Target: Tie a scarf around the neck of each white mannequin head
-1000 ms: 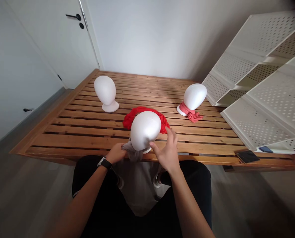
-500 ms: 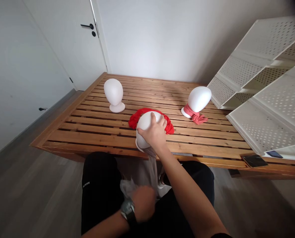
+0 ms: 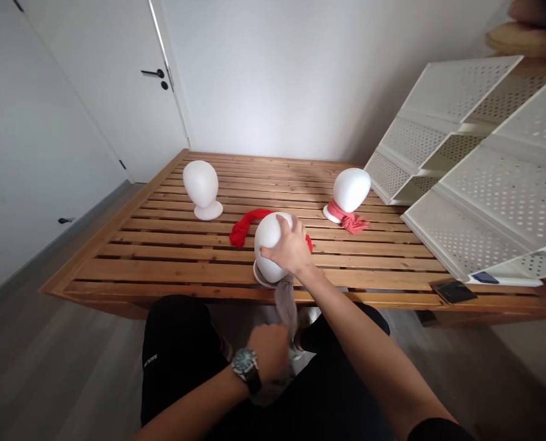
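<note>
A white mannequin head [image 3: 267, 248] stands at the bench's front edge. My right hand [image 3: 291, 245] grips its top and right side, thumb and fingers spread around it. A grey scarf [image 3: 285, 303] hangs from the neck of this head over the bench edge. My left hand [image 3: 269, 350], with a watch on the wrist, is closed around the lower part of the scarf, slightly blurred, above my lap. Behind the head lies a red scarf [image 3: 241, 229], partly hidden by the head and my right hand.
At the back left stands a bare mannequin head [image 3: 201, 184]. Another mannequin head [image 3: 352, 190], back right, wears a coral scarf [image 3: 345, 214]. White perforated racks [image 3: 497, 208] line the slatted bench's [image 3: 139, 269] right side. A dark flat object [image 3: 455, 292] lies near the front edge.
My left hand has moved up slightly with the grey scarf, whose loose end no longer shows at the hand's left. My right hand stays on the head. The view has shifted a little.
</note>
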A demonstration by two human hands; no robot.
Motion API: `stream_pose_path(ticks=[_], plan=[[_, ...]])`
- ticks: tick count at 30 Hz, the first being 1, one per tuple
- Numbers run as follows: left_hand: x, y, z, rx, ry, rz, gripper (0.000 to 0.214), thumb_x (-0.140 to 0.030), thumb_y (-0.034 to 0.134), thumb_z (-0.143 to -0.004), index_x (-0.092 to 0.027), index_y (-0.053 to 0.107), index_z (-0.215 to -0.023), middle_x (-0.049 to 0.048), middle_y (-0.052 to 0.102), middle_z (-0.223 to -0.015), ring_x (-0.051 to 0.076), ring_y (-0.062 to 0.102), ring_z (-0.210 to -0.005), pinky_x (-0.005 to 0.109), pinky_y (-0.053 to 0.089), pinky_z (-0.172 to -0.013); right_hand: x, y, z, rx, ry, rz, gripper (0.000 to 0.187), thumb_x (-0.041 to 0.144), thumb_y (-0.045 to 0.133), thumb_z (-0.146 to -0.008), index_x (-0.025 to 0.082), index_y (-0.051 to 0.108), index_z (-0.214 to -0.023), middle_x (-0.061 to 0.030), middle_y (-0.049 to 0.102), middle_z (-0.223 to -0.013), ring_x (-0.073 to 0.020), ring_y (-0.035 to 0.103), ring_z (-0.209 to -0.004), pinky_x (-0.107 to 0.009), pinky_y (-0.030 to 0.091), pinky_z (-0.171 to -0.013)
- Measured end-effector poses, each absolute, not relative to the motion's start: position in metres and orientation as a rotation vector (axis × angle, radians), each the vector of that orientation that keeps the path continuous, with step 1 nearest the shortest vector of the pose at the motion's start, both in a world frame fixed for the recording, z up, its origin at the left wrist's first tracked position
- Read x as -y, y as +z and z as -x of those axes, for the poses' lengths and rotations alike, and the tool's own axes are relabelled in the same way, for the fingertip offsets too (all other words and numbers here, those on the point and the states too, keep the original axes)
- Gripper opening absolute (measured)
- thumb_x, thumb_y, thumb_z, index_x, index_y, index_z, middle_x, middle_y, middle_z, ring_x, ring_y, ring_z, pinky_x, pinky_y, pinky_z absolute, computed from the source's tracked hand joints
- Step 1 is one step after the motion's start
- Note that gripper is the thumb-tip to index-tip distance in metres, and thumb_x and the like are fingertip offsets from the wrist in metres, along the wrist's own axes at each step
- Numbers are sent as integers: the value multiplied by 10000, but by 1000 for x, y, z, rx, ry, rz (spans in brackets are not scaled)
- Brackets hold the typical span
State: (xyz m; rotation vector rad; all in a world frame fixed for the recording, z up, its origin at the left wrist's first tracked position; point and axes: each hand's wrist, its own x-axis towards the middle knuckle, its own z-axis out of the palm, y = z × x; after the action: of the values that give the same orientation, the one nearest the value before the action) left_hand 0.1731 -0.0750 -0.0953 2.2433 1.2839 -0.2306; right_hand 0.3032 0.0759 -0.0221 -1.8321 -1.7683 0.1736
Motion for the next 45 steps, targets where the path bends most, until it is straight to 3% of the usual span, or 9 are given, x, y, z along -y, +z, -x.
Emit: stream_pose_path(ticks=[4,10,16,23,26,29,34,40,45], plan=[[28,-91,-125,-1602,-147,-2264,365,-218,516,-886,-210,594,-1242,142,752,-992,316,741,-931,419,542,-813,-71,-14,-346,1748,76,1753,1077,554,827,-619,261,366,-1547,-187,289,-1547,-450,309,-1443,-659,368,-1135],[-67,-98,-124,-1401,212,-2056,353,-282,564,-860,-235,622,-1205,84,754,-1142,260,716,-1051,330,523,-871,-74,5,-441,1745,10,1632,1091,612,832,-616,244,375,-1536,-189,309,-1554,-421,297,-1479,-656,318,-1195],[-170,-96,-211,-1208,238,-2142,303,-286,645,-781,-189,679,-1066,63,762,-1009,230,706,-883,298,516,-753,-109,23,-561,1798,-161,1588,1144,721,820,-597,198,398,-1523,-190,357,-1542,-434,294,-1466,-671,275,-1207],[-302,-80,-356,-1015,176,-2316,389,-211,670,-726,-174,726,-1109,42,763,-1075,198,689,-922,267,514,-794,-147,5,-668,1908,-75,1668,1044,636,795,-752,117,357,-1544,-214,380,-1536,-343,276,-1457,-531,232,-1248],[-348,-86,-409,-1004,192,-2504,389,-174,665,-717,-163,748,-1097,64,764,-1070,222,684,-945,295,511,-836,-157,-18,-695,1872,-51,1681,1012,561,837,-750,143,359,-1538,-192,384,-1535,-318,282,-1457,-503,239,-1251],[-381,-97,-448,-984,276,-2763,337,-158,625,-769,-165,762,-1076,98,745,-1099,252,654,-1040,362,465,-999,-166,-39,-710,1840,-63,1667,1031,516,874,-704,155,375,-1531,-172,411,-1517,-323,299,-1453,-522,261,-1253],[-405,-126,-482,-1039,204,-3053,338,-164,596,-818,-155,750,-1118,122,684,-1194,290,524,-1247,483,184,-1239,-178,-52,-720,1861,-38,1624,1078,535,893,-626,165,413,-1517,-161,423,-1518,-368,317,-1459,-578,255,-1256],[-407,-163,-489,-1200,82,-2928,460,-240,611,-837,-129,672,-1280,187,621,-1303,342,532,-1259,479,341,-1139,-179,-46,-729,1904,-15,1613,1129,654,858,-596,217,411,-1537,-145,402,-1545,-436,307,-1478,-649,233,-1249],[-393,-180,-478,-1186,-6,-2810,907,-410,794,-724,-149,437,-1516,211,503,-1444,397,505,-1317,505,360,-1143,-181,-48,-728,1928,69,1675,1211,752,814,-591,202,363,-1572,-154,329,-1591,-460,257,-1506,-693,186,-1239]])
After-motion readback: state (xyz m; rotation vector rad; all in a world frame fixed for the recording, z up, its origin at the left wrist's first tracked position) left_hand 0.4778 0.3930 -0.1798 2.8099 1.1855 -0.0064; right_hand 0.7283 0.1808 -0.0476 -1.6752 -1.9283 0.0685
